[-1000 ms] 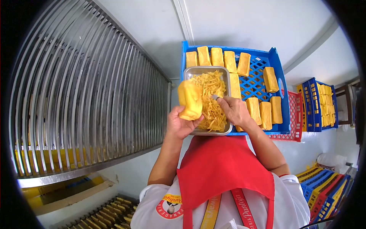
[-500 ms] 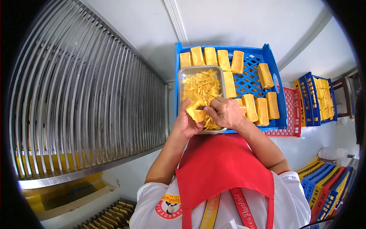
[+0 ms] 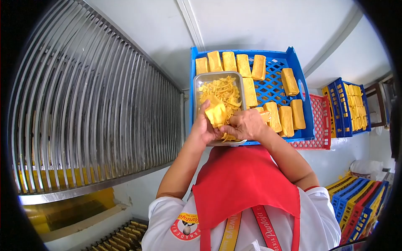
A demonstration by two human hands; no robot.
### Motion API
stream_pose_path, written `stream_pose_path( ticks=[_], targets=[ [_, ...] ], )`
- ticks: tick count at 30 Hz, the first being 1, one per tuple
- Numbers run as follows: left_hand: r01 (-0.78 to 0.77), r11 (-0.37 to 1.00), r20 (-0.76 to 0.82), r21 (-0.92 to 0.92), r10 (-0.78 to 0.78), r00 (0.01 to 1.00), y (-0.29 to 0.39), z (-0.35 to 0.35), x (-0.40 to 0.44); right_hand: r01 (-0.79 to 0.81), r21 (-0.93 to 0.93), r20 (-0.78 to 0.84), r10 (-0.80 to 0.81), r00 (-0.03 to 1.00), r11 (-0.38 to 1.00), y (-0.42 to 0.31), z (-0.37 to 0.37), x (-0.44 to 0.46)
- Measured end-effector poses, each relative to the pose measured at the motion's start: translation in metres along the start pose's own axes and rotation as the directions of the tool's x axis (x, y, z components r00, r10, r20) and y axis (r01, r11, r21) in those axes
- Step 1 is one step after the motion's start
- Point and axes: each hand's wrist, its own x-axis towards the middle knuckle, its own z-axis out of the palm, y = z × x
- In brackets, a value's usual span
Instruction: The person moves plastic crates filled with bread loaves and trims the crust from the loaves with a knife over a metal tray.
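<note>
My left hand [image 3: 205, 126] grips a yellow block [image 3: 215, 113], tilted over the near part of a metal tray [image 3: 197, 94]. Yellow shavings [image 3: 222, 88] cover much of the tray's bottom. Close on the block's right, my right hand [image 3: 249, 124] is closed round a knife with an orange-brown handle [image 3: 265, 116]; its blade is hidden by the block and fingers. The tray rests in a blue crate [image 3: 308, 113], where several more yellow blocks [image 3: 289, 82] lie behind and to the right of it.
A slatted metal rack [image 3: 100, 100] fills the left side. Past the blue crate's right edge is a red crate [image 3: 321, 121], then a blue crate of yellow pieces [image 3: 354, 108]. Stacked coloured crates [image 3: 356, 205] stand at the lower right.
The block in my left hand has come down and been tilted over the tray. My right hand has moved left with the knife, up against the block. The view has shifted slightly.
</note>
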Motion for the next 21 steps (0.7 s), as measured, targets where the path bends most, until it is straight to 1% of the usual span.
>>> stream_pose_path(
  ticks=[1, 2, 3, 4, 5, 6, 7, 8, 9, 10, 11, 12, 13, 14, 15, 16, 18, 19, 21],
  targets=[
    [-0.054, 0.998, 0.008, -0.041, 0.055, 0.998, 0.007, -0.003, 0.001, 0.003, -0.044, 0.084, 0.0, 0.996, 0.999, -0.001, -0.001, -0.002],
    [-0.11, 0.99, 0.015, -0.083, 0.112, 0.994, 0.011, -0.005, 0.003, 0.006, -0.046, 0.085, -0.002, 0.996, 0.999, 0.002, 0.003, -0.003],
    [-0.113, 0.99, 0.017, -0.085, 0.115, 0.993, 0.01, -0.008, 0.007, 0.008, -0.063, 0.019, -0.007, 1.0, 0.998, 0.008, 0.011, -0.005],
    [-0.368, 0.922, 0.007, 0.122, 0.37, 0.929, 0.009, -0.013, 0.012, 0.009, -0.079, -0.048, -0.013, 0.999, 0.997, 0.012, 0.015, -0.006],
    [-0.577, 0.751, 0.05, 0.322, 0.595, 0.802, 0.008, -0.021, 0.018, 0.013, -0.08, -0.049, -0.017, 0.999, 0.997, 0.014, 0.014, -0.007],
    [-0.563, 0.561, 0.054, 0.607, 0.677, 0.734, 0.011, -0.035, 0.021, -0.062, -0.055, -0.009, 0.062, 0.998, 0.997, 0.016, 0.013, -0.007],
    [-0.564, 0.56, 0.053, 0.607, 0.68, 0.732, 0.011, -0.036, 0.021, -0.139, -0.034, 0.034, 0.14, 0.99, 0.99, 0.018, 0.011, -0.007],
    [-0.582, 0.323, 0.127, 0.746, 0.789, 0.601, 0.01, -0.038, 0.022, -0.178, -0.004, 0.028, 0.178, 0.984, 0.984, 0.017, 0.005, -0.007],
    [-0.542, 0.068, 0.23, 0.838, 0.856, 0.463, 0.009, -0.041, 0.023, -0.178, -0.004, 0.03, 0.178, 0.984, 0.984, 0.02, 0.004, -0.006],
    [-0.542, -0.01, 0.28, 0.84, 0.864, 0.419, 0.009, -0.04, 0.021, -0.249, 0.089, 0.021, 0.248, 0.969, 0.964, 0.022, 0.0, -0.004],
    [-0.542, -0.008, 0.279, 0.841, 0.863, 0.421, 0.009, -0.04, 0.022, -0.316, 0.182, 0.018, 0.318, 0.948, 0.931, 0.021, -0.004, -0.002],
    [-0.554, -0.026, 0.295, 0.832, 0.866, 0.402, 0.007, -0.041, 0.023, -0.327, 0.28, -0.048, 0.353, 0.934, 0.903, 0.017, -0.008, -0.003],
    [-0.566, -0.046, 0.313, 0.823, 0.868, 0.385, 0.007, -0.041, 0.024, -0.331, 0.28, -0.046, 0.357, 0.933, 0.901, 0.012, -0.013, -0.002],
    [-0.567, -0.045, 0.314, 0.823, 0.867, 0.388, 0.005, -0.041, 0.024, -0.301, 0.281, -0.081, 0.335, 0.939, 0.911, 0.008, -0.016, -0.001],
    [-0.573, -0.027, 0.312, 0.819, 0.859, 0.406, 0.004, -0.041, 0.024, -0.27, 0.282, -0.116, 0.312, 0.943, 0.921, 0.005, -0.016, 0.001],
    [-0.578, -0.01, 0.311, 0.816, 0.851, 0.424, 0.003, -0.04, 0.024, -0.274, 0.284, -0.118, 0.317, 0.941, 0.919, 0.003, -0.015, 0.003],
    [-0.594, 0.001, 0.318, 0.805, 0.844, 0.432, -0.001, -0.039, 0.025, -0.18, 0.299, -0.199, 0.246, 0.949, 0.937, -0.002, -0.013, 0.007],
    [-0.608, 0.014, 0.32, 0.794, 0.84, 0.438, -0.003, -0.034, 0.023, -0.183, 0.3, -0.199, 0.249, 0.948, 0.936, -0.004, -0.013, 0.01],
    [-0.616, 0.005, 0.338, 0.788, 0.832, 0.44, -0.006, -0.025, 0.017, -0.168, 0.236, -0.233, 0.224, 0.946, 0.957, -0.007, -0.012, 0.014]
  ],
)
